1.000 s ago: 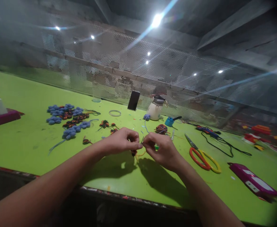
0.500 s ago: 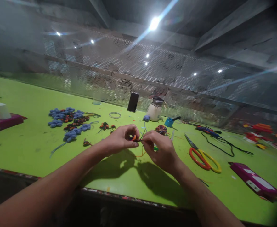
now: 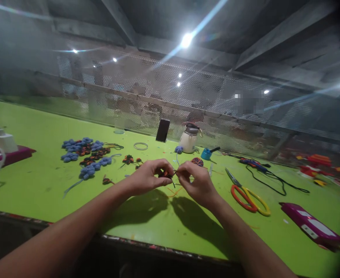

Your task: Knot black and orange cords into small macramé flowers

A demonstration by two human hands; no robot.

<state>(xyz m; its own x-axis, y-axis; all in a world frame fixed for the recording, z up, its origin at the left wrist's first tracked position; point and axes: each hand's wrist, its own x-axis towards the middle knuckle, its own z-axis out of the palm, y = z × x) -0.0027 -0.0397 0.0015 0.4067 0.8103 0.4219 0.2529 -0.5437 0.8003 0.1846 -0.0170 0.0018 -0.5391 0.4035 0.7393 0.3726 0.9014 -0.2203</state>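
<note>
My left hand [image 3: 155, 175] is closed around a small dark and orange crocheted yarn piece [image 3: 164, 174], mostly covered by the fingers. Close beside it, my right hand [image 3: 194, 179] pinches dark yarn [image 3: 175, 173] that runs from this piece. A short dark end hangs below the fingertips, and an orange strand [image 3: 174, 192] shows underneath. Both hands are raised a little over the green table [image 3: 147, 227]. Behind the right hand lies a dark and orange ball of yarn [image 3: 197, 161]. Small dark and orange yarn pieces [image 3: 128, 159] rest beyond the left hand.
Blue crocheted flowers [image 3: 89, 170] lie at left. Scissors [image 3: 249, 199] and a purple power strip [image 3: 311, 226] are at right; another power strip [image 3: 16, 154] is far left. A phone [image 3: 162, 130], jar [image 3: 189, 139], ring [image 3: 140, 146] and turquoise container [image 3: 206, 153] stand near the mesh screen.
The right hand's fingers have shifted slightly, and a dark yarn end now hangs below the fingertips. A green item seen by the right fingers before no longer shows. The view has tilted up slightly.
</note>
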